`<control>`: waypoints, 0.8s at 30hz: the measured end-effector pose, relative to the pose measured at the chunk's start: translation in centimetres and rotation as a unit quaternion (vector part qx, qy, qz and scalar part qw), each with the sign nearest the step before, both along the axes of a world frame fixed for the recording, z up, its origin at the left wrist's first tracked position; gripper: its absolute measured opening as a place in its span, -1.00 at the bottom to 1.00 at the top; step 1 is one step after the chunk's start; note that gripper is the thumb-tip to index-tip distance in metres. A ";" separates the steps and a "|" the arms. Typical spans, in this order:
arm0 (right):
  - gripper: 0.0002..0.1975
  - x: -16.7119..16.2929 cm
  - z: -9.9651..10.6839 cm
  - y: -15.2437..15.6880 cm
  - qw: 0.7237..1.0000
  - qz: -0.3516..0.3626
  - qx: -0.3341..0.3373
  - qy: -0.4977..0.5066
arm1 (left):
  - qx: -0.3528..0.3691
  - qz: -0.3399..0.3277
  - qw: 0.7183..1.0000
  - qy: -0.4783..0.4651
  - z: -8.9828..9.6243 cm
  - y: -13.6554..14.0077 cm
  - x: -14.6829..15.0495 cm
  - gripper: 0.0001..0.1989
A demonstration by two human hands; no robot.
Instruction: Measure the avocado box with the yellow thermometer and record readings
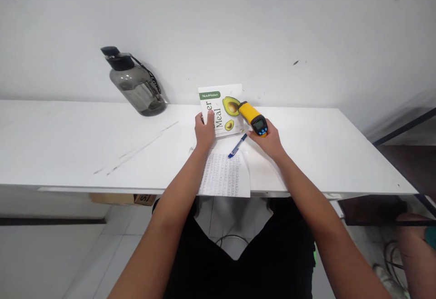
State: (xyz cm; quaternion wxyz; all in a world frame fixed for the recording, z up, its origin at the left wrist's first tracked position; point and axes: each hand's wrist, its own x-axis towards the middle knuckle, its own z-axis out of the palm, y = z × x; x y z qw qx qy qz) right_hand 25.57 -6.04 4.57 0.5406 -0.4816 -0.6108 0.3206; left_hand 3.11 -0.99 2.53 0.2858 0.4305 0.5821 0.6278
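Note:
My left hand [205,132] grips the left edge of a white booklet [220,108], its thumb on the cover. Avocado pictures, a green "NutriMotion" label and the word "Meal" show on that cover. A yellow and black infrared thermometer [250,114] is held in my right hand [269,139]. Its front end points at the booklet's right side, close to the larger avocado, and its small screen and blue buttons face me. A blue pen [237,146] lies just left of my right hand, partly over a sheet of paper [223,176] covered with rows of writing.
A grey see-through water bottle [138,85] with a black lid stands at the back left of the white table [306,153], near the wall [218,26]. Below the table is a cardboard box [116,198]. Another person's leg [413,253] shows at the lower right.

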 end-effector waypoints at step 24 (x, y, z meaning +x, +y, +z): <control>-0.70 -0.3 -1.1 0.1 0.992 -0.014 -0.016 -0.122 | 0.088 -0.025 0.990 0.109 0.3 -1.3 0.6 -0.40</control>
